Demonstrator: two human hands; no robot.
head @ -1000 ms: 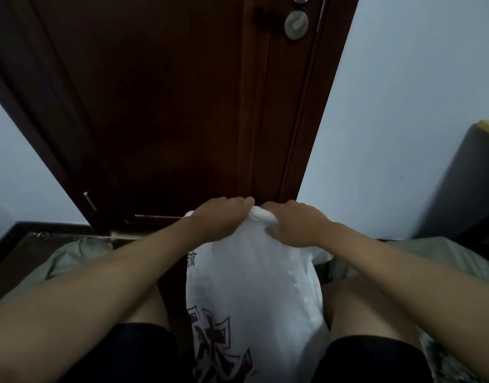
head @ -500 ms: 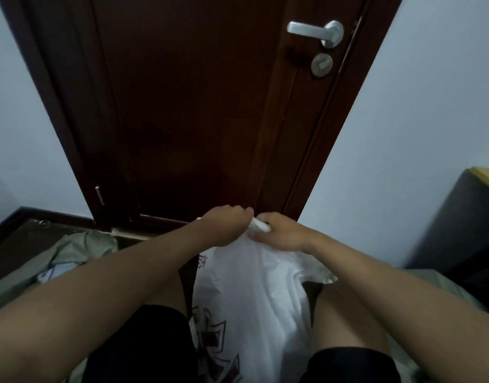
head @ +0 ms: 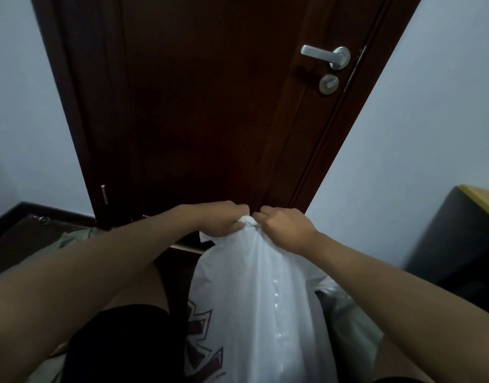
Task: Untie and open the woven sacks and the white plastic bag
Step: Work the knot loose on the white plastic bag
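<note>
A white plastic bag (head: pixel 254 294) with dark red print stands between my knees, its top bunched into a knot (head: pixel 248 221). My left hand (head: pixel 221 218) grips the knot from the left with curled fingers. From the right, my right hand (head: pixel 283 226) pinches the same knot, fingers curled round the plastic. The bag's body hangs stretched below both hands. A greenish woven sack (head: pixel 74 236) lies on the floor at the left, partly hidden by my left arm. Another pale sack (head: pixel 348 322) shows at the right behind the bag.
A dark wooden door (head: pixel 210 106) with a silver handle (head: pixel 326 55) stands shut right in front. Pale walls flank it. A dark piece of furniture with a yellow top (head: pixel 459 239) sits at the right. Dark floor (head: pixel 22 244) shows at the left.
The view has tilted up, so more of the door shows. Both hands have drawn closer on the bag's top and lifted it, stretching the plastic.
</note>
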